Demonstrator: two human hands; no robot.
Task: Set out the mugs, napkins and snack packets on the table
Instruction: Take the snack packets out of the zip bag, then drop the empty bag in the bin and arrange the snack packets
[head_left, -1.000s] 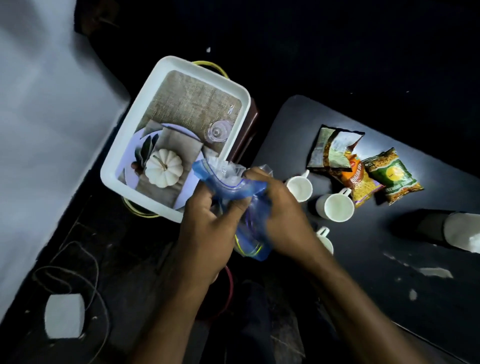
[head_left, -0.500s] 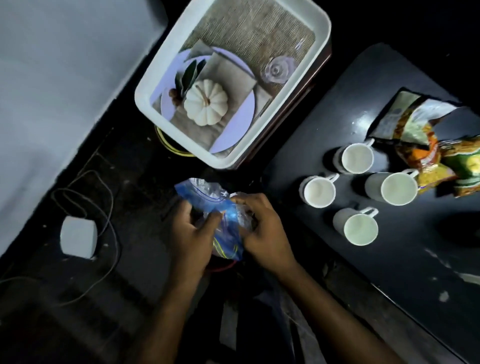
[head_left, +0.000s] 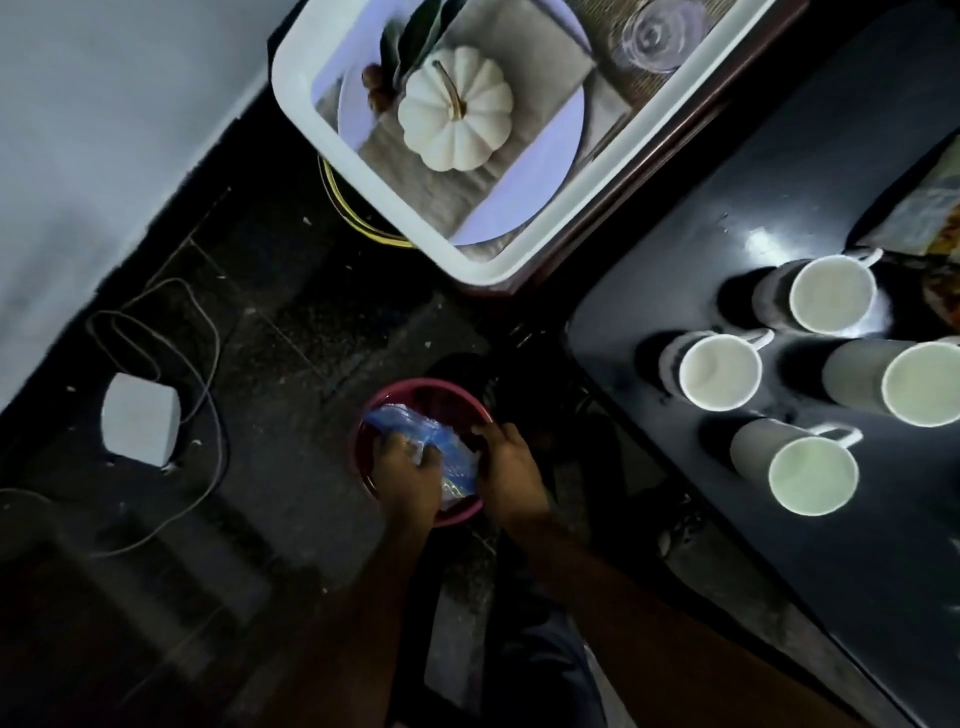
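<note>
Both my hands are down in a red bowl (head_left: 470, 402) on the dark floor. My left hand (head_left: 408, 475) grips a crumpled blue plastic bag (head_left: 449, 449) inside it. My right hand (head_left: 506, 465) holds the bag's right side, fingers curled at the bowl's rim. Several white mugs stand upright on the black table (head_left: 675, 270) at the right: one at the back (head_left: 831, 293), one at the left (head_left: 719, 369), one at the right edge (head_left: 919, 382) and one nearest me (head_left: 810, 480). Snack packets (head_left: 930, 213) show partly at the right edge.
A white tray (head_left: 296, 83) printed with a pumpkin place setting sits above a yellow-rimmed object at the top. A white box (head_left: 140, 418) with a looping cable (head_left: 208, 364) lies on the floor at the left. A pale wall fills the upper left.
Both hands have lowered the blue bag from chest height down into the red bowl on the floor. The view has tilted down and left, pushing the snack packets to the edge.
</note>
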